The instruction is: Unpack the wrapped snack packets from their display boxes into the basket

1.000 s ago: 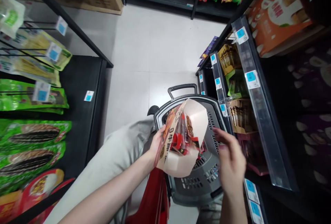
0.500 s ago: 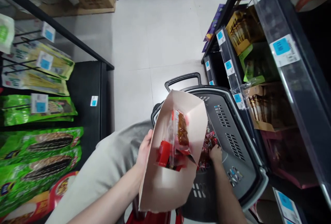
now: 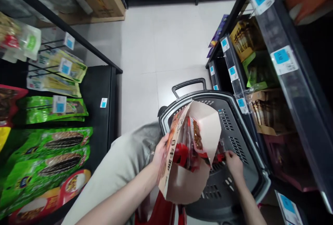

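Observation:
My left hand (image 3: 160, 154) grips the left side of an open cardboard box (image 3: 189, 187), which is tilted over the shopping basket (image 3: 248, 173). Dark print shows on the box's outer left side. Inside lie several red and clear snack packets (image 3: 197, 135) with brown food in them. My right hand (image 3: 234, 164) is down in the basket to the right of the box, its fingers closed on a red snack packet (image 3: 220, 156). The box hides part of that packet and part of the basket floor.
A shelf with price tags (image 3: 284, 60) and boxed snacks (image 3: 270, 110) runs close along the right. On the left, green seed bags (image 3: 59, 164) lie on a black shelf (image 3: 100, 83). The basket's handle (image 3: 188, 84) points toward the tiled floor (image 3: 140, 48) ahead.
The box has turned so its printed left side shows, and sits further right in view. My right hand has moved right, away from the box, with a red packet at its fingers.

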The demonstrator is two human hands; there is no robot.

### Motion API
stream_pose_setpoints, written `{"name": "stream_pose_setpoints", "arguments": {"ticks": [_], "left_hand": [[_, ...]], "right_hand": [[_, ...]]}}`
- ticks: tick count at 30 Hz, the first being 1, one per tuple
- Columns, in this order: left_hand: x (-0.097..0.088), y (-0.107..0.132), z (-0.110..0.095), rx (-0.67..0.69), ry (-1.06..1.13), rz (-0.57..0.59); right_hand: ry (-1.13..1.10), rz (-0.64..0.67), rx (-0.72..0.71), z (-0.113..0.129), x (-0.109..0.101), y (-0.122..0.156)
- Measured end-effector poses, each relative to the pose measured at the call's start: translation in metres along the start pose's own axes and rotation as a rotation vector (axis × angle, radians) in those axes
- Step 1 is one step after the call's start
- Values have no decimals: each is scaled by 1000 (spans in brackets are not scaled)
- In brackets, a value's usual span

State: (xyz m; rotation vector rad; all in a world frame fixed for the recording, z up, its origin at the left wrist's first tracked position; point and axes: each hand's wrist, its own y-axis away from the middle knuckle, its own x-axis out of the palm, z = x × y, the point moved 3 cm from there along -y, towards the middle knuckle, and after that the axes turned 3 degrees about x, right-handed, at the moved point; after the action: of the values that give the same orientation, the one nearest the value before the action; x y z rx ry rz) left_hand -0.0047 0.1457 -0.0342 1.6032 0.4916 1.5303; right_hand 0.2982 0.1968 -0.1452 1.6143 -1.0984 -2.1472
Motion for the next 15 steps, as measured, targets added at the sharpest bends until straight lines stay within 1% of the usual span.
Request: {"name": "stream_pose_setpoints", "arguments": {"ticks": [2, 3, 4, 5, 7, 8, 9, 10, 12, 13, 15], "left_hand": [[7, 2, -1, 32, -2, 62], [10, 3, -1, 42, -10, 79], [12, 3, -1, 52, -21, 89], [13, 4, 0, 57, -31, 95], [15, 6, 2, 42, -43, 105], [17, 7, 3, 28, -44, 115], [18, 8, 5, 12, -41, 128], [19, 10, 6, -8, -36, 142], [23, 13, 8, -36, -20, 169], [24, 15, 9, -42, -14, 178], [28, 18, 9, -38, -18, 176]], "right_hand": [[-187, -100, -98, 11, -54, 42], [-401, -149, -191, 19, -81, 70], [-600, -217, -236, 29, -107, 99], [-727, -241, -245, 40, -127, 129], [-830, -185, -250, 72, -152, 182], [-830, -150, -285, 93, -158, 202], [-790, -95, -340, 115, -159, 217], [-725, -62, -397, 137, -158, 226], [-538, -22, -498, 176, -148, 231], [-425, -39, -521, 192, -142, 228], [-190, -129, -527, 216, -133, 222]]}}
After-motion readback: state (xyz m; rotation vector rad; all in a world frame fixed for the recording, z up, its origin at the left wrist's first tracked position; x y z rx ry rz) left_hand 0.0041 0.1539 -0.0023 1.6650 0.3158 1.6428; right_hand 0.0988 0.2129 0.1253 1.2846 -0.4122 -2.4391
